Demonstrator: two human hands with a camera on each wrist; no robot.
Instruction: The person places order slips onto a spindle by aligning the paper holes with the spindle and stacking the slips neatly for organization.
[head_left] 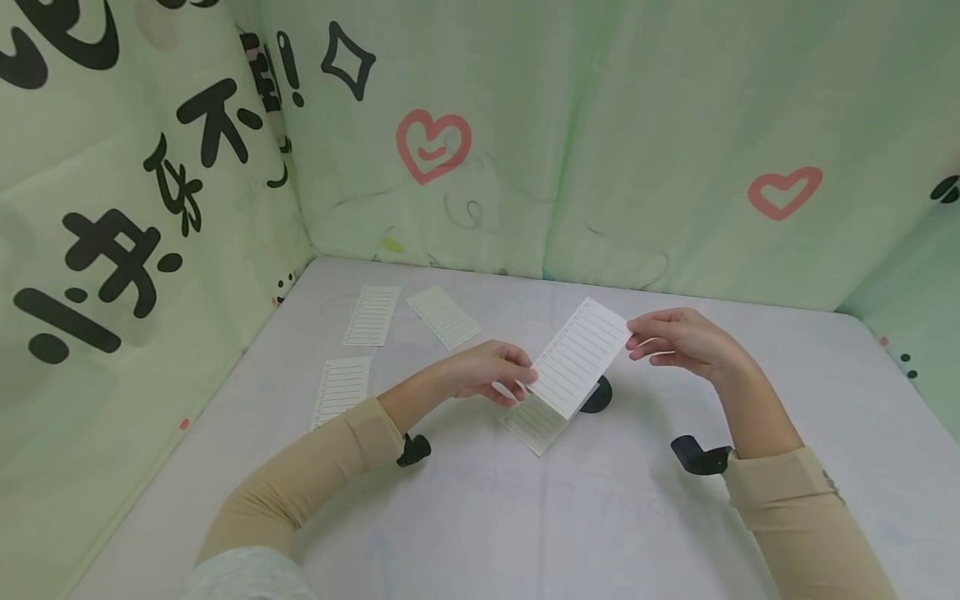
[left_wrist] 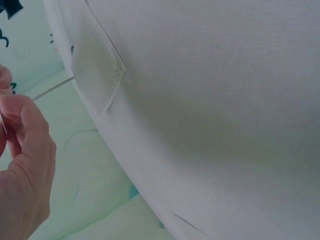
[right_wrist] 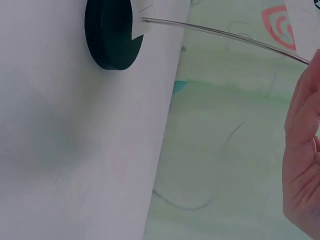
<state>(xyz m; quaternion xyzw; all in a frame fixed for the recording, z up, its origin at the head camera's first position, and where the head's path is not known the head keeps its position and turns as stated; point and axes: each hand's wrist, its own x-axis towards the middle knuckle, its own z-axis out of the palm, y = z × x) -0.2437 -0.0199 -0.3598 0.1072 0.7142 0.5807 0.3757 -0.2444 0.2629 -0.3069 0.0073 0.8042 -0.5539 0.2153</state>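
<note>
Both hands are up over the white cloth-covered table (head_left: 465,517): the left hand (head_left: 480,371) pinches the near end of a white lined paper strip (head_left: 579,357), the right hand (head_left: 678,337) pinches its far end, lifted and tilted. Another lined slip (head_left: 534,423) lies under it beside a black round disc (head_left: 597,396). Three lined slips (head_left: 371,315) are laid out far left, so sorting looks partway. Open cloth right and front; walls close behind.

We see the right hand (right_wrist: 302,165) at the right edge, fingers extended, touching the end of a lined paper strip (right_wrist: 220,35) seen edge-on. A black round disc (right_wrist: 112,32) lies on the white table (right_wrist: 75,150), green curtain (right_wrist: 225,150) behind.
</note>
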